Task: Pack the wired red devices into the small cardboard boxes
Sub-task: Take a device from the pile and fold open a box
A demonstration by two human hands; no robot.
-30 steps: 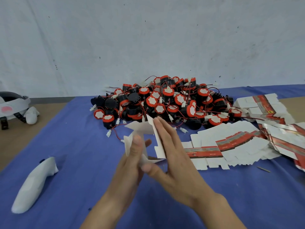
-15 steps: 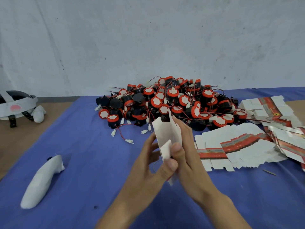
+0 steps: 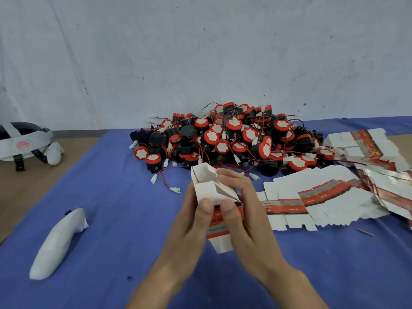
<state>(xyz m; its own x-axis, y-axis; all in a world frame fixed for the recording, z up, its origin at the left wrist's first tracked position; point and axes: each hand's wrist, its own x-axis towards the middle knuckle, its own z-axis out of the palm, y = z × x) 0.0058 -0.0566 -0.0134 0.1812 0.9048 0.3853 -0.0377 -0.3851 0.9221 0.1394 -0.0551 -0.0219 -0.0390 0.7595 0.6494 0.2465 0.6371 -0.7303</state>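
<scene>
A small white cardboard box (image 3: 208,188) with a red and grey label is held upright above the blue cloth, its top flaps partly folded in. My left hand (image 3: 189,221) grips its left side, thumb pressed on the front. My right hand (image 3: 243,217) grips the right side, thumb on the front and fingers over the top flap. Behind the box lies a large pile of red and black wired devices (image 3: 231,139) with white connectors.
Flat unfolded box blanks (image 3: 323,197) spread to the right, with more stacked at the far right (image 3: 367,148). A white handheld controller (image 3: 58,241) lies at the left on the blue cloth (image 3: 116,219). A white headset (image 3: 24,139) sits on the wooden table at far left.
The flat blank has been folded up into a box shape between both hands. Both thumbs now press on its front, and the box has been drawn closer to me.
</scene>
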